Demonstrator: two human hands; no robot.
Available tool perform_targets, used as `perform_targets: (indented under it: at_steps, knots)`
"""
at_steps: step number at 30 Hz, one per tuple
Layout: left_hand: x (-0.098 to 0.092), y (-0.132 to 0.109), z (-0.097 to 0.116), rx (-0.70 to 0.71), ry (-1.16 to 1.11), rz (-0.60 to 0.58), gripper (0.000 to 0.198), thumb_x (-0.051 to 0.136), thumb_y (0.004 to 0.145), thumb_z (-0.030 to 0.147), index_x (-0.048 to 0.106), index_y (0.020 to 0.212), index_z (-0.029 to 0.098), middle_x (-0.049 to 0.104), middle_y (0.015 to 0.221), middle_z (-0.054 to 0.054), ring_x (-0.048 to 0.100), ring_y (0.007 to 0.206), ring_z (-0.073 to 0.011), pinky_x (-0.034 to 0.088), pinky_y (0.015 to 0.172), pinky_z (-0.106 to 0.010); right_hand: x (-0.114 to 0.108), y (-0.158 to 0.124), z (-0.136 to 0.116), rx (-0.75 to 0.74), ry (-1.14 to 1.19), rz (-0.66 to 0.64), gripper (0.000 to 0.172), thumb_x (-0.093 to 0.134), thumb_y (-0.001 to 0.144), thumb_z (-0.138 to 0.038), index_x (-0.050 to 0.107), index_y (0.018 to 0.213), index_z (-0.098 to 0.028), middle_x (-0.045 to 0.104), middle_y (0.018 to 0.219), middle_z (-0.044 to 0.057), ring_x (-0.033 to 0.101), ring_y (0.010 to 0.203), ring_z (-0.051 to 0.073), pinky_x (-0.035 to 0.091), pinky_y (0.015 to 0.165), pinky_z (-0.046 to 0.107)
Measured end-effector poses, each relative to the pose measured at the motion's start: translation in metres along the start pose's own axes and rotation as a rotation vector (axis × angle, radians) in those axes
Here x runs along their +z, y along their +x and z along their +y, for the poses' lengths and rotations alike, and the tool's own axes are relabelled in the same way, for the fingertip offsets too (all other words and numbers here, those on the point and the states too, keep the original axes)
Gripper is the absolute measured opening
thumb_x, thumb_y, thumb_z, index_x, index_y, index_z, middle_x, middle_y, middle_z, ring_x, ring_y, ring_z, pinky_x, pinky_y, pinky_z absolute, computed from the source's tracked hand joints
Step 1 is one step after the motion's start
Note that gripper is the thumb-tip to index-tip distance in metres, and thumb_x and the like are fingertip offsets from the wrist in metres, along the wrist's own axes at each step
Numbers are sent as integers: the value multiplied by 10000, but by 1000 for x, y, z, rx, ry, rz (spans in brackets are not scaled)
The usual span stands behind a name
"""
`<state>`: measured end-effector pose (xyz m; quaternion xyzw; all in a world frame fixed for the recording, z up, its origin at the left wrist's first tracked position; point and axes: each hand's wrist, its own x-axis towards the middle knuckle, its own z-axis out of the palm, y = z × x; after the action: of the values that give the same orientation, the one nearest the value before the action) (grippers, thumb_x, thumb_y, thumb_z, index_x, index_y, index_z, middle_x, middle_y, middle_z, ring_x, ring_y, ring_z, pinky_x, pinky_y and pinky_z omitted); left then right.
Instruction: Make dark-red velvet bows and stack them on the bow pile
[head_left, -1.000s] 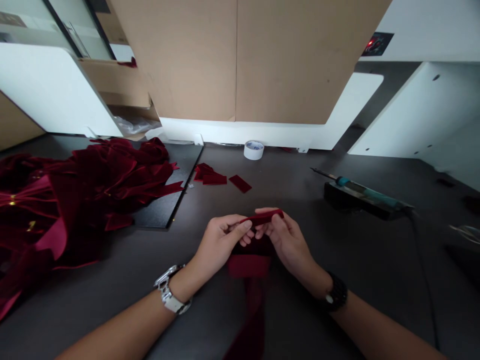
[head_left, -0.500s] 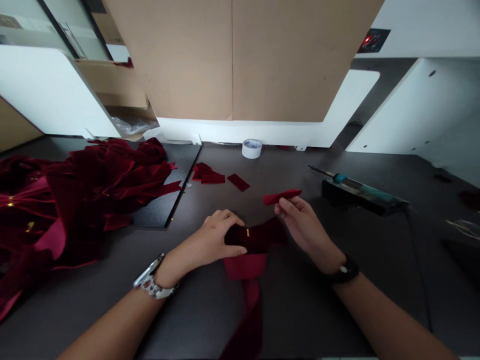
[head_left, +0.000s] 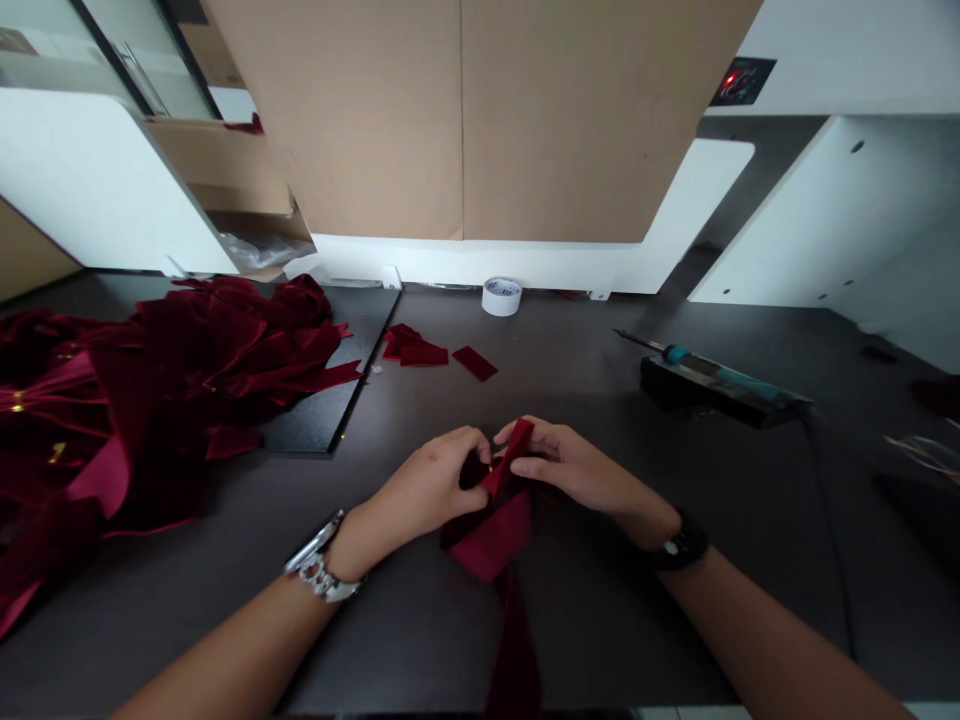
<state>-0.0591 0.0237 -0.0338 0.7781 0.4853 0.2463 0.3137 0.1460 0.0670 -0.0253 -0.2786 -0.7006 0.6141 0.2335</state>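
Left hand [head_left: 427, 487] and right hand [head_left: 570, 465], fingers closed, pinch a velvet strip [head_left: 510, 458] onto an apparently unfinished bow [head_left: 491, 535]; finished bows [head_left: 217, 345] heap at the desk's [head_left: 600, 620] left edge.

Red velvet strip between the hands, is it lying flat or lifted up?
Lifted: the velvet strip stands up off the table, held between the left hand and right hand, above the wider red velvet piece.
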Motion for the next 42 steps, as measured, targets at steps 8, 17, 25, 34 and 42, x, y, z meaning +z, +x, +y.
perform_targets:
  at_steps: [8, 17, 25, 34, 42]
  knots:
    - [-4, 3, 9, -155, -585, -28, 183, 583, 740, 221, 471, 880, 184, 517, 830, 22, 499, 768, -131, 411, 699, -260, 5, -4, -6, -64, 8, 24, 183, 615, 853, -291, 591, 1005, -191, 562, 1015, 33, 569, 952, 148, 448, 883, 300]
    - [-8, 2, 13, -274, -818, -128, 328, 682, 699, 230, 486, 961, 197, 569, 881, 15, 532, 750, -110, 415, 659, -229, 8, -2, -2, -66, -13, 116, 163, 632, 839, -322, 574, 889, -177, 529, 919, 16, 547, 864, 135, 448, 820, 279]
    - [-5, 2, 15, -415, -939, -183, 339, 589, 693, 189, 432, 991, 225, 562, 763, 43, 511, 574, -74, 357, 521, -194, -3, -6, -10, -31, 16, -55, 188, 621, 855, -328, 575, 966, -183, 546, 961, 21, 551, 902, 139, 444, 853, 288]
    - [-10, 0, 15, -291, -667, -219, 284, 460, 704, 164, 418, 980, 216, 497, 697, 68, 346, 540, -76, 276, 498, -205, -6, -9, -13, -128, -209, -126, 193, 592, 887, -374, 615, 900, -182, 451, 1129, 57, 475, 1092, 178, 379, 996, 348]
    - [-5, -1, 14, -365, -618, -242, 278, 535, 818, 403, 433, 993, 213, 479, 739, 59, 417, 608, -96, 352, 567, -228, 5, -7, -5, -105, -309, -74, 88, 602, 871, -265, 589, 863, -178, 446, 1101, 61, 485, 1041, 175, 392, 965, 337]
